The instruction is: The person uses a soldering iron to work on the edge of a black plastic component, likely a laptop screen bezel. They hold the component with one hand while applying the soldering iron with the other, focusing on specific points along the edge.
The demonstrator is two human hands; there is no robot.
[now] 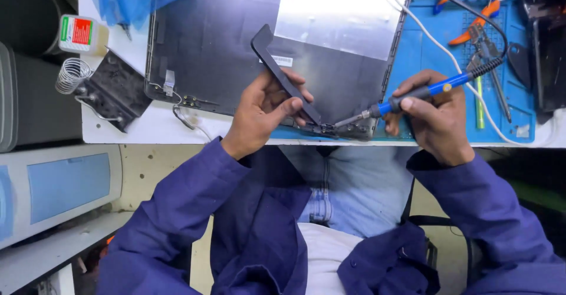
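The black plastic strip (282,71), thin, light and probably brittle, lies angled over the laptop lid (236,47), best held along its long edges. The left hand (265,109) is closed around its lower end at the lid's near corner. The right hand (433,115), just right of the lid, is curled round a blue soldering iron (413,93), tip at that corner.

Small round container (81,34), red-green-white label, top left on bench; white rectangular sticker (275,61) on dark laptop lid (206,47).

soldering iron (421,90) touching laptop hinge (339,130)
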